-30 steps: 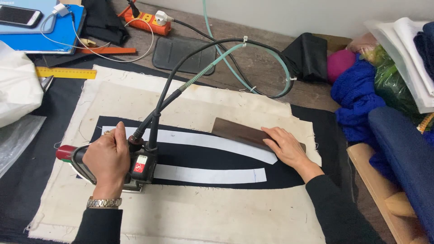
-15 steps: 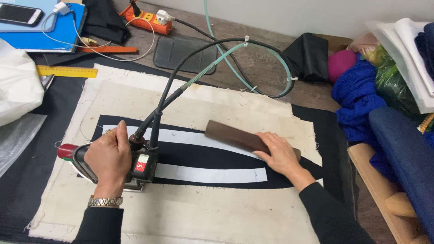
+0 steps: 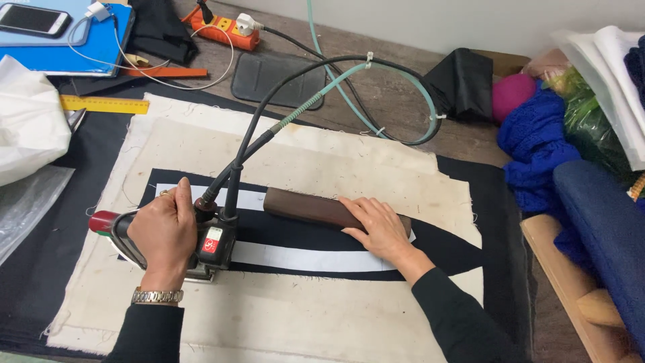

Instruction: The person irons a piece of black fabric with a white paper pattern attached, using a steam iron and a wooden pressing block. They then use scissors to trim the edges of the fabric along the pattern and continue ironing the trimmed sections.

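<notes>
Here, left hand (image 3: 163,232) fingers clench the iron (image 3: 201,245); right hand (image 3: 377,225) lies flat, released, on the brown block (image 3: 302,207).

My left hand (image 3: 163,232) grips the black steam iron (image 3: 208,245) on the cream pressing cloth (image 3: 336,161); right of it, my right hand (image 3: 376,225) presses the brown wooden block (image 3: 302,207).

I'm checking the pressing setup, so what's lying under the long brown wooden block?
The long brown wooden block lies on a white strip that crosses black fabric. The right hand presses on its right end. The strip's stretch beneath the block is covered and cannot be seen.
</notes>
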